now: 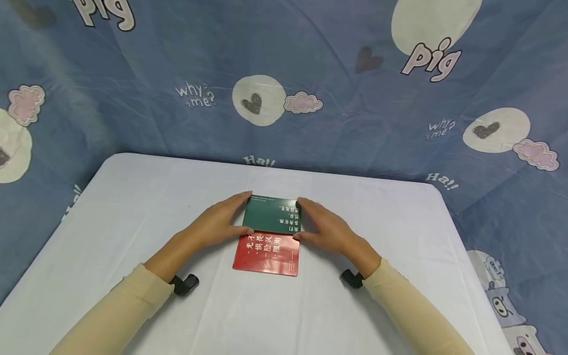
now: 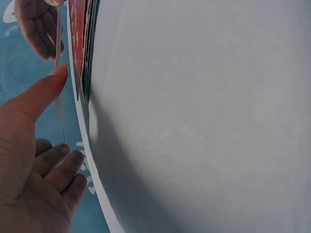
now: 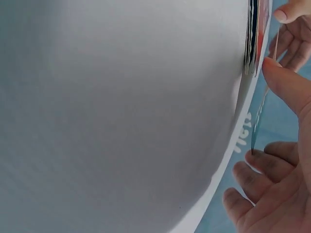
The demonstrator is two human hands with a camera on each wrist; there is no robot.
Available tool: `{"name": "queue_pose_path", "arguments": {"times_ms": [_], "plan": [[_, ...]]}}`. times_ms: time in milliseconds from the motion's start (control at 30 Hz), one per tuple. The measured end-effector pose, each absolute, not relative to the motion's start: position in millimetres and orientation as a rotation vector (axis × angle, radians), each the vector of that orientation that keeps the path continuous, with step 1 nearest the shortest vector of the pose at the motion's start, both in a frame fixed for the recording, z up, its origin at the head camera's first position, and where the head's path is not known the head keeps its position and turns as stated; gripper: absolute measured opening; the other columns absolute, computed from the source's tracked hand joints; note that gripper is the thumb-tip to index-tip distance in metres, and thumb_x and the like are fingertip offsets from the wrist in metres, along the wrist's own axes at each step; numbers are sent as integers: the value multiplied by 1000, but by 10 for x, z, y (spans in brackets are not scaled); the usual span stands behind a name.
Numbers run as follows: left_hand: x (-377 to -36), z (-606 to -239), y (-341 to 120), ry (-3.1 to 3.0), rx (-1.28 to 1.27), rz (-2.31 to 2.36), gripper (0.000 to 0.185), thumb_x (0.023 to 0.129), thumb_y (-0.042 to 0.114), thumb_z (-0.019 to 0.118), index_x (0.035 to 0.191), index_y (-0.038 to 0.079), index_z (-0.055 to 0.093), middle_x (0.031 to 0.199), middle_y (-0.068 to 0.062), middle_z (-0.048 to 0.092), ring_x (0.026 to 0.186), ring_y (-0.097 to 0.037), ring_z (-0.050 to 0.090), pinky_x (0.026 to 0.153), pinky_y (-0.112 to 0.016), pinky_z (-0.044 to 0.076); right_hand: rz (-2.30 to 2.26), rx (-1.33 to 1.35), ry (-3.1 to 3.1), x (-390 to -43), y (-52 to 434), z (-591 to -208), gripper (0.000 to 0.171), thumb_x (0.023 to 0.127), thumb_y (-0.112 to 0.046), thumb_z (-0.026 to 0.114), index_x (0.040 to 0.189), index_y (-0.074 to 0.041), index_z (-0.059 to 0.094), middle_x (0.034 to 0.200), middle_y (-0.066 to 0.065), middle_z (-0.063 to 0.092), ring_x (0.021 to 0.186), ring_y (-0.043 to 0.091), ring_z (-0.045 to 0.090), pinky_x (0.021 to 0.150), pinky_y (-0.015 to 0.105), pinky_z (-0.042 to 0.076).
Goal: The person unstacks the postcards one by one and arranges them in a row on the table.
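As my head view alone showed, the red card [image 1: 266, 254] lay mid-table [image 1: 133, 197]; beyond it, my left hand [image 1: 217, 224] and right hand [image 1: 328, 229] pinched the green card [image 1: 272, 215]. Wrist views showed only card edges.

Two cards mid-table [image 1: 133, 207]: far card [image 1: 272, 215] overlaps the near card's [image 1: 267, 254] far edge. Left hand [image 1: 219, 222] at the far card's left side, right hand [image 1: 326, 228] at its right. Cloth backdrop [image 1: 337, 123] behind the table.
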State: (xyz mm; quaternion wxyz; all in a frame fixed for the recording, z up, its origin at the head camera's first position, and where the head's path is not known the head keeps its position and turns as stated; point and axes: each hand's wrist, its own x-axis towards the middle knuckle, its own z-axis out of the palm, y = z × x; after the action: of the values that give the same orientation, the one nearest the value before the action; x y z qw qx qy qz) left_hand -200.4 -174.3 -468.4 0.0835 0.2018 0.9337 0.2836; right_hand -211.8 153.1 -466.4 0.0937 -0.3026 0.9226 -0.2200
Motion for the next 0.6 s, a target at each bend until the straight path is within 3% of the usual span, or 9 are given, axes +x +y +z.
{"name": "queue_pose_path", "arguments": {"times_ms": [600], "plan": [[-2170,-4638,-1717,2792,559,825,105,85,39,89,165,9,29,165,-15,38,151,-34,36,121,-53,33,-630,-897,2750,-2315,1538,-4631,98,91,-46,81,165,-9,29,168,12,34,153,31,34,122,49,33]]}}
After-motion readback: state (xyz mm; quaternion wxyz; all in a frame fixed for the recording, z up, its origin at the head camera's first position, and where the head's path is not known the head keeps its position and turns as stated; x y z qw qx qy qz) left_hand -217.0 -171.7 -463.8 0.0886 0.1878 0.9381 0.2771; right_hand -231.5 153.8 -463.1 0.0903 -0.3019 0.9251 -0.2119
